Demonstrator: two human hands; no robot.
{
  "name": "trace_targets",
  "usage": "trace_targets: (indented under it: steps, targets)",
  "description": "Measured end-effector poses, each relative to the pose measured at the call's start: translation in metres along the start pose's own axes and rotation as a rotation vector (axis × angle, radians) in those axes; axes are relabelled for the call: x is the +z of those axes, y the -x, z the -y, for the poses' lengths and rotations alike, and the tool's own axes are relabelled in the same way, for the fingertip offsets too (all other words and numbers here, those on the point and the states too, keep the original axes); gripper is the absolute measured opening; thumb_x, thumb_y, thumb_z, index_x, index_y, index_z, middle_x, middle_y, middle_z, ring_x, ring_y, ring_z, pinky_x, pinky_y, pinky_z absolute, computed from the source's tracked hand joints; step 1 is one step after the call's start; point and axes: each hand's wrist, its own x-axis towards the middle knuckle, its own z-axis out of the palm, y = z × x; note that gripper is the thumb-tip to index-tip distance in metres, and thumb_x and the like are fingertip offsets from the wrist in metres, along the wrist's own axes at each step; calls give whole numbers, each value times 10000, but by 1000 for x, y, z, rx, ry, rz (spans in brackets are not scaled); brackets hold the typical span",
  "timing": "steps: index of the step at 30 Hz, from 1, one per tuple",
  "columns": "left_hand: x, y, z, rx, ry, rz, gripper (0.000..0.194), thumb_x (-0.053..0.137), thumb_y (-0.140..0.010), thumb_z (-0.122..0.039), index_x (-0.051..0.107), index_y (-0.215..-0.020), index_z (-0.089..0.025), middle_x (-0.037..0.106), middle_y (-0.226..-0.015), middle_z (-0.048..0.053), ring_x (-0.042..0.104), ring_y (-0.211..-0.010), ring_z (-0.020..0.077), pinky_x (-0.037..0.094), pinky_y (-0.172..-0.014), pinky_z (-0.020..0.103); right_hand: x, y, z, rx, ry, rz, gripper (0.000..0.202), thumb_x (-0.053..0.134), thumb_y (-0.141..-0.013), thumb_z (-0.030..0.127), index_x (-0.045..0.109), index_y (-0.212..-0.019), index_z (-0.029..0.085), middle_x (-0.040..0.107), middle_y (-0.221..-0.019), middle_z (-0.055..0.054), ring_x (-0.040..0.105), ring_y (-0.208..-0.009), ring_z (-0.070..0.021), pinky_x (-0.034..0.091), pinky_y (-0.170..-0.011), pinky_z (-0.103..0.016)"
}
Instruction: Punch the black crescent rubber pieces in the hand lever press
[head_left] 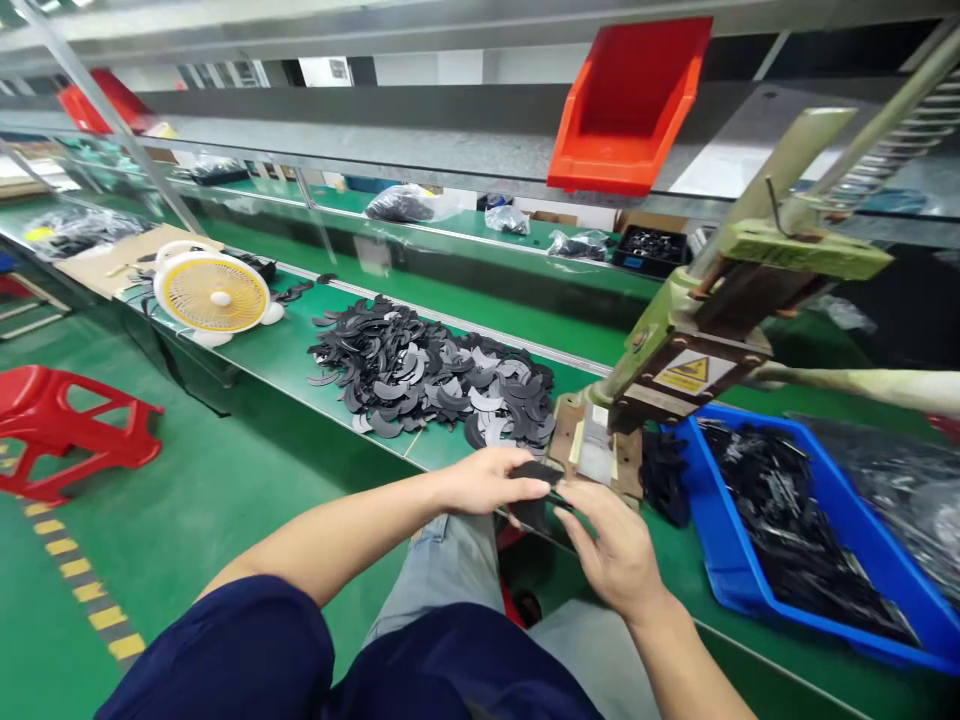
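One blue plastic bin (716, 545), filled with thin black and silvery parts (795, 530), sat on the green desk (289, 350), right of one green metal press (675, 340). One black tray (636, 262) beyond the desk held small dark parts (654, 243). Above were two red plastic bins (626, 120). At the desk's near edge, the left hand (487, 482) and right hand (619, 550), both partly closed, pinched flat black material (538, 472).

I've got a navy-blue top (465, 670) on, its front at six o'clock; its short left sleeve (232, 650), at eight, ends above my elbow. My trousers (442, 575), pale grey-blue, show at five and six.
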Motion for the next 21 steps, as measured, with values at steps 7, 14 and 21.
trace_targets:
  steps: [7,14,21]
  targets:
    - [-160,52,4,91,-450,-674,444,697,-939,-463,783,-1281,-192,809,-1219,113,774,-1046,306,629,-1005,492,11,14,8,107,-69,41,307,678,-942,141,708,-1239,213,788,-1151,-103,778,-1085,-221,681,-919,-348]
    - [-405,77,-71,-111,-1137,-1284,488,630,-976,-255,669,-1431,-84,673,-1489,201,611,-1403,348,415,-1240,485,19,0,18,85,-67,126,258,658,-967,173,711,-1214,226,796,-1099,-94,789,-1024,-205,691,-873,-315]
    - [-463,99,-60,-378,-1123,-1382,567,658,-922,-174,583,-1453,10,604,-1496,311,584,-1395,406,433,-1187,537,15,3,18,113,-24,160,227,655,-969,202,719,-1185,227,794,-1066,-89,800,-993,-200,695,-847,-277]
